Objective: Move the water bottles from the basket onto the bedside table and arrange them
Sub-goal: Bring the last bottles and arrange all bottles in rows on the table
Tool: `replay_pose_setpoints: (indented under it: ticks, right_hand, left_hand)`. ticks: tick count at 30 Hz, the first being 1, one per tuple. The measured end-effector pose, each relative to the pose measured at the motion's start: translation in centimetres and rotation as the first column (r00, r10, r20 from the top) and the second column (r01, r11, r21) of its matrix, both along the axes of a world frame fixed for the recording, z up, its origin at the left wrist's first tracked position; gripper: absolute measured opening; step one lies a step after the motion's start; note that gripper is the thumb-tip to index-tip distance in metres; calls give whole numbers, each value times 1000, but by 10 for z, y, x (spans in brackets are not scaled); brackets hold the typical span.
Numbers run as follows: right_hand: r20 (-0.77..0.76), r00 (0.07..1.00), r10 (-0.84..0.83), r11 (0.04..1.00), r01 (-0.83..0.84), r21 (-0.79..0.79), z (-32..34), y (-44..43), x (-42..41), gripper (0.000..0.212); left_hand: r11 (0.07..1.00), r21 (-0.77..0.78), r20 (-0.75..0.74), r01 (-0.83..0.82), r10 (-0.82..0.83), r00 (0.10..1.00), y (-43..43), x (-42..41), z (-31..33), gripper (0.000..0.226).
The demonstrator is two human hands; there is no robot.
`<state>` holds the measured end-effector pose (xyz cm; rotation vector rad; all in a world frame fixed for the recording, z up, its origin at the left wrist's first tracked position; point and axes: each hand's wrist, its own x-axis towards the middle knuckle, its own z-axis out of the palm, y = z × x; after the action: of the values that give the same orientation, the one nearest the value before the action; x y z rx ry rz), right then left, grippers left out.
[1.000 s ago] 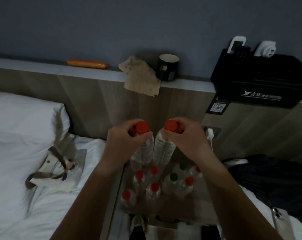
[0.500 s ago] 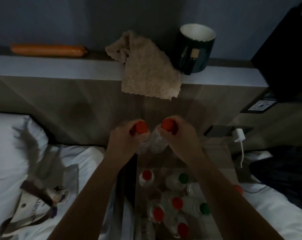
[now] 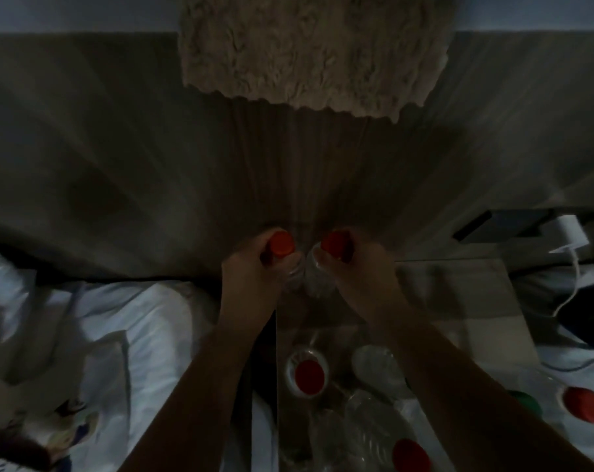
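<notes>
Gripping: both hands are closing around the necks of two clear water bottles, one bottle each, held side by side against the wooden headboard panel (image 3: 118, 158).
Left hand (image 3: 251, 274): it is wrapping its fingers just under the red cap of the left bottle (image 3: 290, 270), thumb side toward the other hand.
Right hand (image 3: 360, 270): it is clasping the right bottle (image 3: 314, 277) in the same way, its red cap tilting slightly toward the left one.
Bottles in hand: they are standing nearly upright, bodies just beside each other or touching; I cannot tell which, nor whether their bases are resting on the surface.
Bedside table (image 3: 459, 301): its pale top is showing bare to the right of the right wrist, beside the headboard.
Other bottles: a red-capped bottle (image 3: 306, 373) is standing between the forearms, more clear bottles are crowding below it, and another red cap (image 3: 587, 403) and a green cap (image 3: 524, 401) are showing at the right; the basket itself is too dark to make out.
Surroundings: a beige cloth (image 3: 316, 49) is hanging down over the headboard, white bedding (image 3: 135, 318) is lying at the left, and a white charger (image 3: 569, 233) is sitting plugged in at the right.
</notes>
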<state>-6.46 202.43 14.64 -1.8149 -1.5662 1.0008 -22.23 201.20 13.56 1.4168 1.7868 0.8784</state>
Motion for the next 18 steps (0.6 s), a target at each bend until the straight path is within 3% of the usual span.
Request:
replay_pose_setpoints:
  ticks: [4, 14, 18]
  right_hand:
    - [9, 999, 34, 999, -34, -1, -9, 5, 5, 36]
    - [26, 999, 38, 997, -40, 60, -15, 7, 8, 31]
    - [-12, 997, 74, 997, -74, 15, -11, 6, 10, 38]
  left_hand:
    - [999, 31, -13, 18, -18, 1000, 6, 3, -12, 29]
    - [993, 109, -39, 53, -49, 998, 2, 5, -21, 38]
    - [995, 88, -47, 36, -31, 998, 2, 6, -23, 45]
